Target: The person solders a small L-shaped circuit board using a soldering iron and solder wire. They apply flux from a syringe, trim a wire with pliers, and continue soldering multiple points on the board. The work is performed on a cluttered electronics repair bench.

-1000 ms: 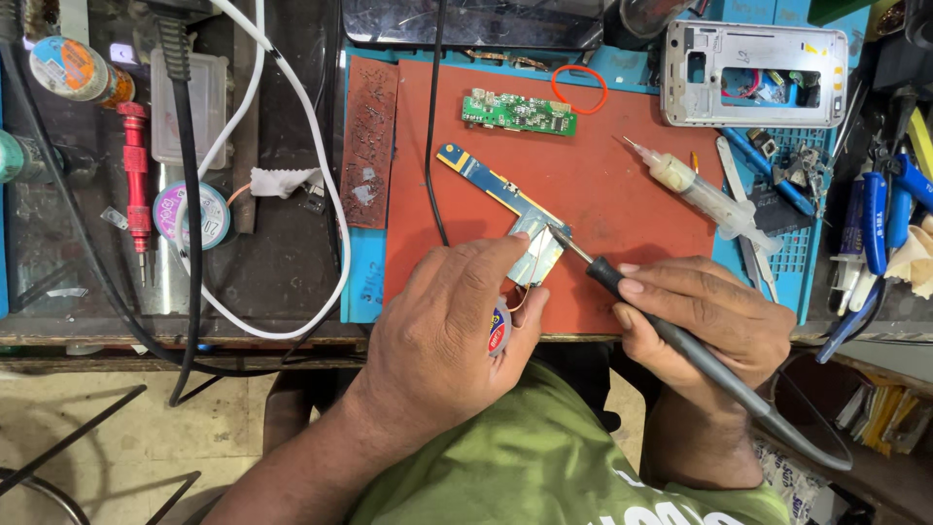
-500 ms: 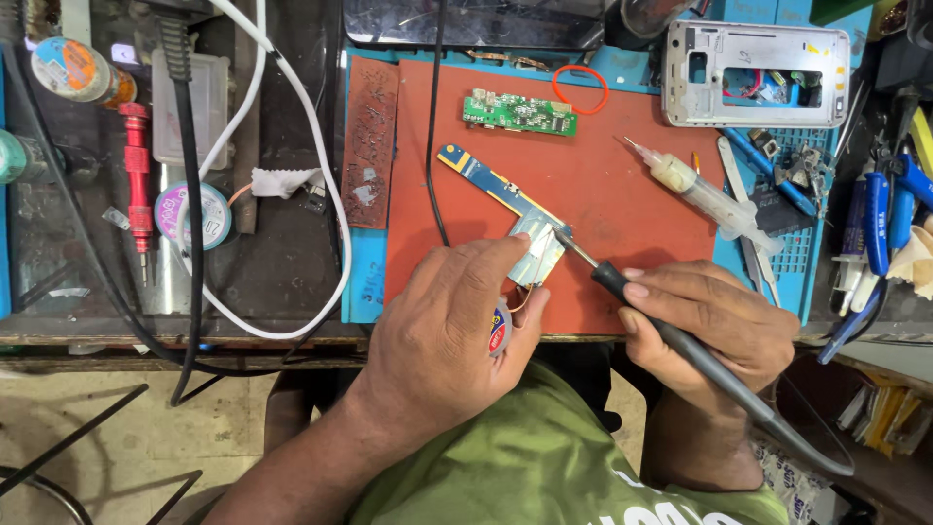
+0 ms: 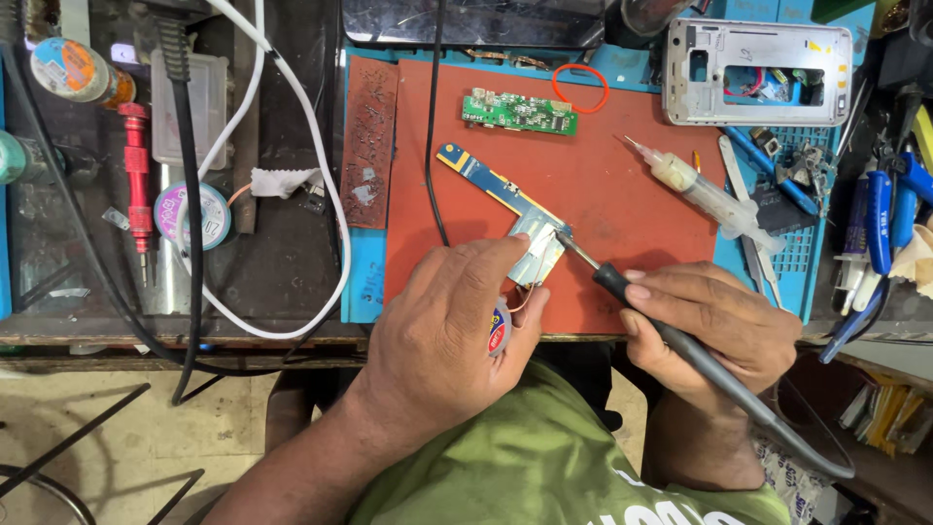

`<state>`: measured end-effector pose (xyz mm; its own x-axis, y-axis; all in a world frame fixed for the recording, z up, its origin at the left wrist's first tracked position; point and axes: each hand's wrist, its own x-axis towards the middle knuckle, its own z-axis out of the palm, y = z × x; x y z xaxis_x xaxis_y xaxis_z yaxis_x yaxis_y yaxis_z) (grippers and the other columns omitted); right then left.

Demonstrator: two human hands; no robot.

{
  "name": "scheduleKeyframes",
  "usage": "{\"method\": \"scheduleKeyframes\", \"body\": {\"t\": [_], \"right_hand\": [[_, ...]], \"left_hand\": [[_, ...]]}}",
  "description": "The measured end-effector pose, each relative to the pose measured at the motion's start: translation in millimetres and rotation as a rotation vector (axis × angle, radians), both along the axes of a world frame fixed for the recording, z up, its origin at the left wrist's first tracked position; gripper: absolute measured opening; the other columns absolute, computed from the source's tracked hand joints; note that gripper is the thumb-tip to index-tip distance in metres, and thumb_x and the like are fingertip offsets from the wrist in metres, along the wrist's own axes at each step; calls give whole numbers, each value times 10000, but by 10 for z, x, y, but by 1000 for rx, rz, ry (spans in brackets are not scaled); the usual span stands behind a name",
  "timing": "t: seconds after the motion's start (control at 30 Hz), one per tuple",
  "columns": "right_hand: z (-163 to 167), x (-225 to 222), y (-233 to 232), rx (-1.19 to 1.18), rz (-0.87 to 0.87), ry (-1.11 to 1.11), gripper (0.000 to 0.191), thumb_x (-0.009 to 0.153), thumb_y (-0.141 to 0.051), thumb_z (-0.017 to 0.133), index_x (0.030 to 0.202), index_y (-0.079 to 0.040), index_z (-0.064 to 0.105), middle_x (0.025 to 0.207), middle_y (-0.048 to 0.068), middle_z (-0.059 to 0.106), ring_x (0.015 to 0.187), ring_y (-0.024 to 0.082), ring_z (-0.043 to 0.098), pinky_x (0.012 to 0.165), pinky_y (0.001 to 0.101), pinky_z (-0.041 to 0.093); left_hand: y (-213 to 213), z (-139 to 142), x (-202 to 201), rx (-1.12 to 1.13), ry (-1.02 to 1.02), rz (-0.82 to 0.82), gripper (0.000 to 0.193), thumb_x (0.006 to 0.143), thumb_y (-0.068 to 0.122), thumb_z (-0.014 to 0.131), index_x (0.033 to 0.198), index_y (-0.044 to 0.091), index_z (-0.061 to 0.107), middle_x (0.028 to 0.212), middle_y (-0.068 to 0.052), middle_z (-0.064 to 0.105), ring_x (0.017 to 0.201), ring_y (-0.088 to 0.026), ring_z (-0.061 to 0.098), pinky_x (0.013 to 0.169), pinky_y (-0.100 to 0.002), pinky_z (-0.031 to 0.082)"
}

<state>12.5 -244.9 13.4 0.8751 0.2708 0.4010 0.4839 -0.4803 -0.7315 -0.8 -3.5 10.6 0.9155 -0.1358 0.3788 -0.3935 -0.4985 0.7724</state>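
Observation:
A long blue circuit board [image 3: 486, 179] with a metal shield lies slantwise on the red mat [image 3: 622, 224]. My left hand [image 3: 452, 331] rests at the mat's near edge, fingers closed around a small wick spool [image 3: 500, 327], fingertips touching the board's shielded end [image 3: 537, 243]. My right hand [image 3: 714, 326] grips a black soldering iron [image 3: 680, 345] like a pen. Its metal tip [image 3: 562, 236] touches the board's shield right beside my left fingers.
A green circuit board [image 3: 519, 112], an orange rubber band [image 3: 580, 89] and a syringe [image 3: 702, 192] lie on the mat. A phone frame [image 3: 758, 71] sits at the back right, blue-handled tools [image 3: 880, 219] at right. Cables [image 3: 321, 194], a red screwdriver [image 3: 136, 180] and solder reels [image 3: 192, 214] crowd the left.
The iron tip has crept slightly along the board's shielded end; both hands otherwise hold their positions.

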Motion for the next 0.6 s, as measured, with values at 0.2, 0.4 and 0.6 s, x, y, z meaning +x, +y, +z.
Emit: {"method": "scheduleKeyframes", "body": {"t": [0.2,0.4,0.6], "right_hand": [[63,-42,60,-9,-45,36,241,807,-31,828,1023,30,740,990,177,742,860,269,763,766,300,611],[56,11,29,-14,14,11,250,807,-24,824,1032,35,734,1000,189,739,865,280,761,771,307,611],[17,-5,7,-5,4,2,251,793,-21,827,1020,34,735,991,189,741,853,276,763,759,303,611]], "left_hand": [[-9,-1,-2,-5,-2,1,511,915,101,810,1311,-19,510,1094,-155,670,916,-278,660,773,-376,543],[-5,13,3,-3,3,2,497,916,96,812,1304,-9,519,1086,-139,675,915,-283,663,777,-388,542],[-1,9,8,2,-3,-2,506,911,94,808,1308,-17,515,1101,-154,675,911,-294,662,775,-393,543]]}}
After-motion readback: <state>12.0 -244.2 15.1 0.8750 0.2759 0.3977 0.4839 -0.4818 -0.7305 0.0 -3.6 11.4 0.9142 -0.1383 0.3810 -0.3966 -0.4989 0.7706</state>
